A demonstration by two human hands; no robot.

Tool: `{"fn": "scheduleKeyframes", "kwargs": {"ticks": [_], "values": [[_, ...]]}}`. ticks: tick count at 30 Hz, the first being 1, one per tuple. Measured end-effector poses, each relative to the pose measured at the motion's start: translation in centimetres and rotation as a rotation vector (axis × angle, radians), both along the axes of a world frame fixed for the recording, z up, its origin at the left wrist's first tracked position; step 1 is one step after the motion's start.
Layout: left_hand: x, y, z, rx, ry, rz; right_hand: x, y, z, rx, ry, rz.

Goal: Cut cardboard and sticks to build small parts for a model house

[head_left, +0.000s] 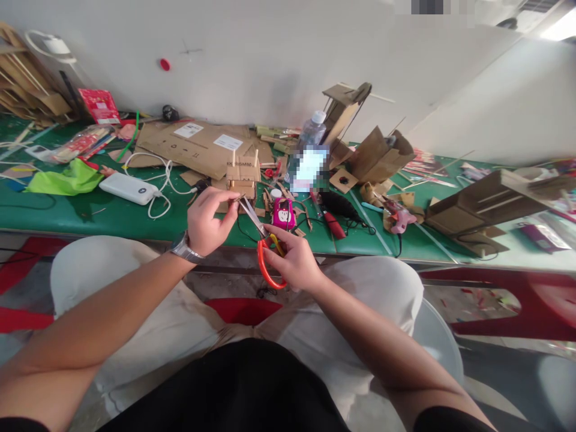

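Observation:
My right hand (pixel 294 258) is closed around the orange handles of a pair of scissors (pixel 262 264), whose blades point up and to the left. Between the thumb and fingertips of my left hand (pixel 209 219) is a small thin brown piece, too small to make out well. The scissor tips are right at that piece, close to my left fingertips. Just behind stands a small cardboard structure (pixel 243 174) with two sticks rising from it, partly hidden by my left hand. A pink gadget (pixel 283 213) with a white front lies to the right of the blades.
A white power bank (pixel 128 188) with cables lies left on the green table (pixel 126 221). Behind it are a flattened cardboard sheet (pixel 171 145) and green cloth (pixel 67 178). To the right are a lit screen (pixel 310 168), a bottle (pixel 315 127), a red-handled tool (pixel 333 224) and cardboard models (pixel 490 201).

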State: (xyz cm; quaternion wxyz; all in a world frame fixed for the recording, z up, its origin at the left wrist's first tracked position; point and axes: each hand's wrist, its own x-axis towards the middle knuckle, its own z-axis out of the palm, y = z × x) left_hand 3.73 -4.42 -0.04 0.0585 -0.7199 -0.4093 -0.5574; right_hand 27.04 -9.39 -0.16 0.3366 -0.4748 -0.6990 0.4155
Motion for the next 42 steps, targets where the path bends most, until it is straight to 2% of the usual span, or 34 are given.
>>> {"fn": "scheduleKeyframes", "kwargs": {"ticks": [5,8,11,16,20,23,30,36,39,42], "values": [[-0.1,-0.3,-0.2,-0.056,-0.049,-0.039,0.0,0.1,-0.8,0.019,0.057,0.016],[0.0,-0.5,-0.1,-0.084,-0.241,-0.149,0.1,0.2,-1.2,0.025,0.085,0.025],[0.0,-0.7,0.5,-0.178,-0.410,-0.243,0.3,0.2,-1.2,0.048,0.096,0.032],[-0.8,-0.5,2.0,-0.315,-0.345,-0.403,0.4,0.3,-1.1,0.074,0.097,0.049],[-1.6,0.1,2.6,-0.421,-0.371,-0.486,0.7,0.4,-0.8,0.092,0.080,0.062],[-1.9,0.5,2.6,-0.481,-0.376,-0.497,0.8,0.6,-0.5,0.120,0.040,0.057],[-1.6,0.4,2.1,-0.453,-0.388,-0.412,1.0,0.7,0.0,0.146,-0.014,0.028],[-1.6,0.8,1.3,-0.471,-0.467,-0.406,1.1,0.9,0.1,0.107,-0.010,0.016],[-1.7,1.0,0.9,-0.476,-0.511,-0.422,2.0,1.7,1.1,0.134,-0.037,0.000],[-1.6,1.1,0.4,-0.513,-0.539,-0.418,4.9,3.6,3.6,0.212,-0.173,-0.049]]}}
